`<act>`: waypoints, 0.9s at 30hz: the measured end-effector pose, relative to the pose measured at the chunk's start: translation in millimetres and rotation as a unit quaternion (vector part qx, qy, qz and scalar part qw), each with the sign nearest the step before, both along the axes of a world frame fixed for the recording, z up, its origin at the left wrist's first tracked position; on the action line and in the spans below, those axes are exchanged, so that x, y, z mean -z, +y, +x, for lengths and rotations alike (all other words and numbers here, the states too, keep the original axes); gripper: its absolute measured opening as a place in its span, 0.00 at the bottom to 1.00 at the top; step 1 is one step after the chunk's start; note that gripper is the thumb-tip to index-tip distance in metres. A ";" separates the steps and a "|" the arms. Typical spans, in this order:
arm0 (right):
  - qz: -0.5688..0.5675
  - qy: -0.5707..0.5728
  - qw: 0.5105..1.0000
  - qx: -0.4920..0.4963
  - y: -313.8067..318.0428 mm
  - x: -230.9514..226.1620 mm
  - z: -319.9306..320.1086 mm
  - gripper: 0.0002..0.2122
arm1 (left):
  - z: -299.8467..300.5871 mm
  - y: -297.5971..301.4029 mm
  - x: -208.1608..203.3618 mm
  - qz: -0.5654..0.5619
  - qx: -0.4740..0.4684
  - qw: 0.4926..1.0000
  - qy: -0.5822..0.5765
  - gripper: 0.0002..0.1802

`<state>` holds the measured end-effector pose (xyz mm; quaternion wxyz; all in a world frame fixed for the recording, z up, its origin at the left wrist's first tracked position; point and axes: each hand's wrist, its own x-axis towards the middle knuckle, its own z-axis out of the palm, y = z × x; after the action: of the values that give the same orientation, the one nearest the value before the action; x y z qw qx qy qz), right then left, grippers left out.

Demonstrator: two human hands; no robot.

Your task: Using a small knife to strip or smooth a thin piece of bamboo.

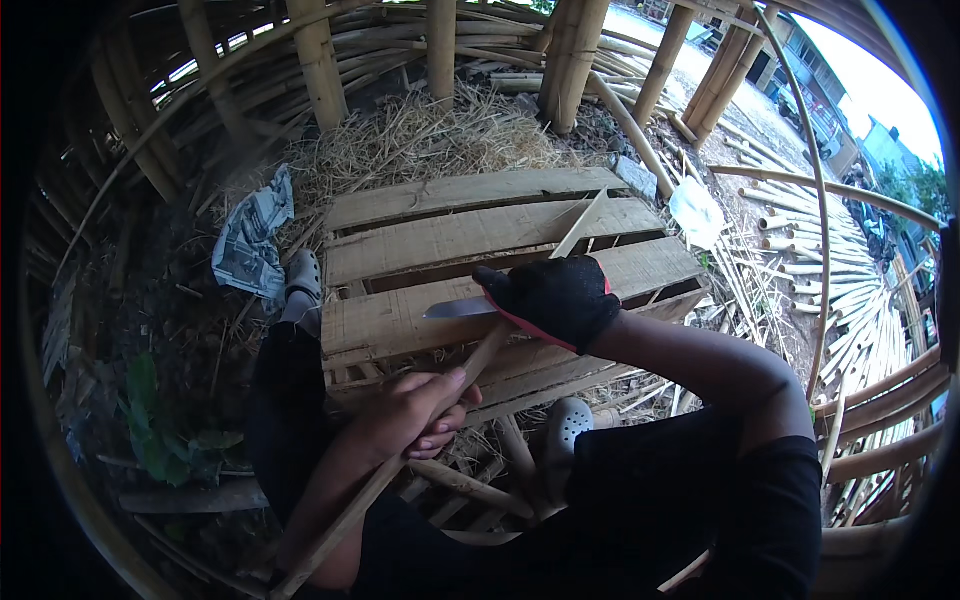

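My bare left hand (428, 408) is wrapped round a long split bamboo strip (487, 352), which runs slantwise from the lower left up across a slatted wooden pallet (420, 255). Farther up the strip is my right hand (558, 300), in a black and red work glove, closed with a knife in it. The knife's blade (460, 308) sticks out to the left, over the pallet's near slats. Its handle is hidden in the glove. The glove also covers a stretch of the strip, so I cannot tell whether the knife touches it there.
Straw and shavings (430, 140) lie beyond the pallet, between upright bamboo posts (441, 50). A crumpled newspaper sheet (250, 240) is at the left, a white plastic bag (697, 212) at the right. Many bamboo poles (850, 290) are spread on the ground farther right. My feet in clogs flank the pallet.
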<state>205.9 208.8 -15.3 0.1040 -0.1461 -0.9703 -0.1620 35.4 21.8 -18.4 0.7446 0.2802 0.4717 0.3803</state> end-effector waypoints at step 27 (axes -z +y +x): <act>-0.189 0.148 0.908 0.343 121.1 -25.0 42.0 0.27 | -7.9 1.3 0.4 -0.039 0.022 0.992 -0.119 0.22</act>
<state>247.9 329.9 9.7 0.1552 -0.5094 -0.8461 0.0224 27.4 23.1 -18.8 0.8139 0.2143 0.3882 0.3754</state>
